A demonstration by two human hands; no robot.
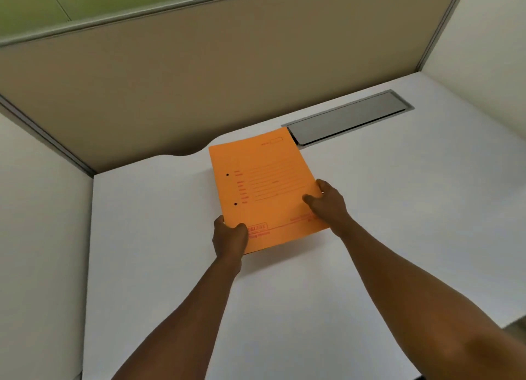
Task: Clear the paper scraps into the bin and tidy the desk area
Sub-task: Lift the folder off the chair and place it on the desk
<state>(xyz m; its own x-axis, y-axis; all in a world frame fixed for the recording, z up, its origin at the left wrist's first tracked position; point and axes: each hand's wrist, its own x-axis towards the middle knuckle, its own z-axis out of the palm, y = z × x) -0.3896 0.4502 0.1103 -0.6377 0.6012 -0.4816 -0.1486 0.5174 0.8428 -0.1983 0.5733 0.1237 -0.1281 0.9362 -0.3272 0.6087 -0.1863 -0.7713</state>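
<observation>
An orange paper folder (264,186) with red printed lines and two punched holes is held over the middle of the white desk (398,208), its near edge slightly raised. My left hand (229,237) grips its near left corner, thumb on top. My right hand (327,203) grips its right edge, thumb on top. No paper scraps and no bin are in view.
A grey cable hatch (347,119) is set into the desk just behind the folder's far corner. Beige partition panels (199,80) wall the desk at the back, with white panels at the left and right. The desk's back edge has a curved notch (185,153).
</observation>
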